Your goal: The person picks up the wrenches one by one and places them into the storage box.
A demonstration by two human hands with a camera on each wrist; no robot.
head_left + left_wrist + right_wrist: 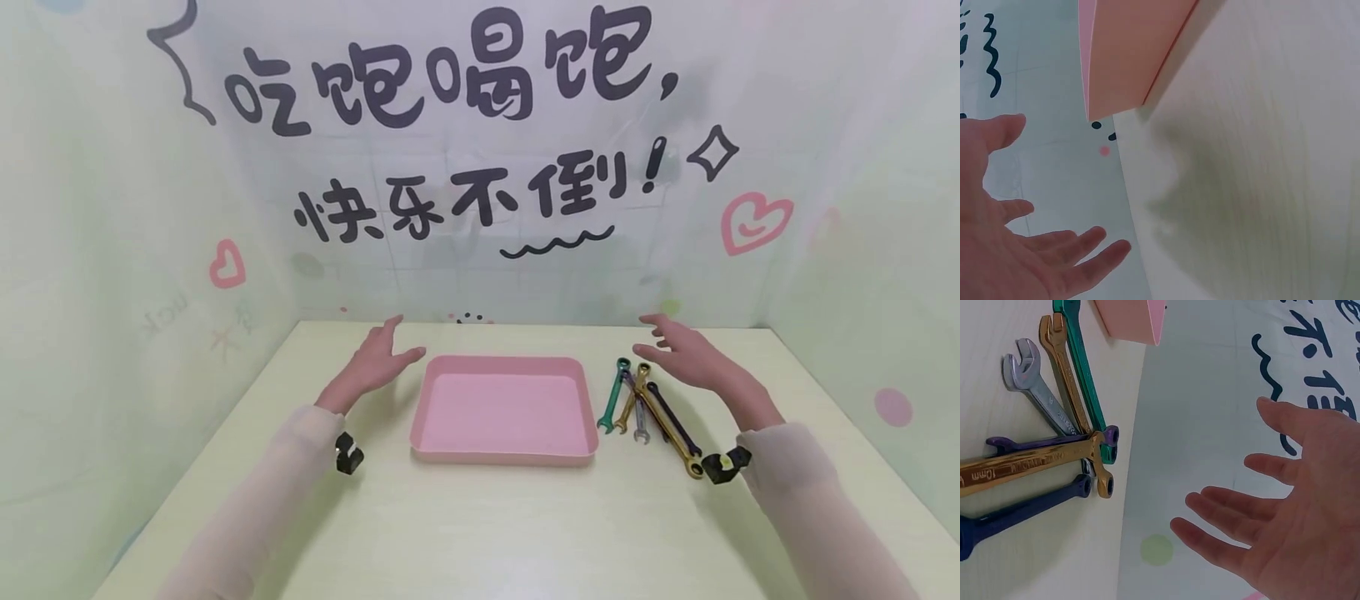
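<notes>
A shallow pink tray (504,458) lies in the middle of the table, with nothing inside. To its right is a loose pile of several combination wrenches: a green wrench (1085,369), a silver wrench (1046,394), a large gold wrench (1022,464), a smaller gold wrench (1066,362), a purple wrench (1035,444) and a dark blue wrench (1029,511). My left hand (372,360) hovers left of the tray, fingers spread, holding nothing. Above and beside the wrenches is my right hand (690,357), fingers apart, touching none of them.
The pale wooden table (480,533) ends at a printed curtain (480,283) at the back, and similar sheets hang at both sides. Small black wrist cameras sit below the cuffs, the right one (726,465) close to the large gold wrench's lower end.
</notes>
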